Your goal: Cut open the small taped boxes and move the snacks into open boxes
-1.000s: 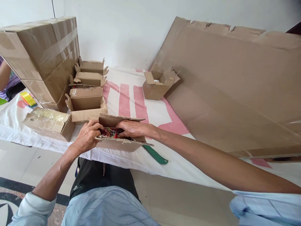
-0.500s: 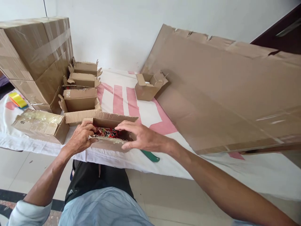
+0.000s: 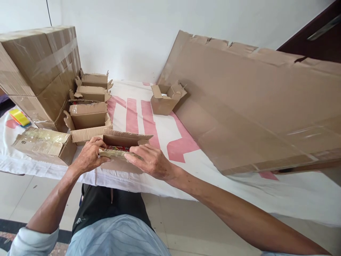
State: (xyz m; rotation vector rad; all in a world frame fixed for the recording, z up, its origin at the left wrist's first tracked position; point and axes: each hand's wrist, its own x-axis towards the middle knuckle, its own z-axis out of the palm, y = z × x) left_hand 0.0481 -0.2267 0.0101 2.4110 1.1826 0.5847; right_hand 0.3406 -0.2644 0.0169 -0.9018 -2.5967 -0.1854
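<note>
Close to the table's front edge is a small cardboard box (image 3: 119, 165) with its long flaps up. Inside it lies a red printed packet (image 3: 118, 148), mostly hidden by the near flap. My left hand (image 3: 92, 153) grips the box's left end, thumb outside and fingers over the rim. On the right, my right hand (image 3: 149, 160) pinches the near flap (image 3: 113, 153), which leans inward over the packet.
Several open small boxes (image 3: 90, 119) line up behind, beside stacked taped cartons (image 3: 42, 67). A taped box (image 3: 45, 144) and yellow tape roll (image 3: 20, 118) lie left. Another open box (image 3: 163, 103) stands by a large cardboard sheet (image 3: 250, 106) on the right.
My right hand has closed on the near flap and tilted it inward, so less of the red packet shows. My left hand keeps its hold. The green object by the box is now out of sight.
</note>
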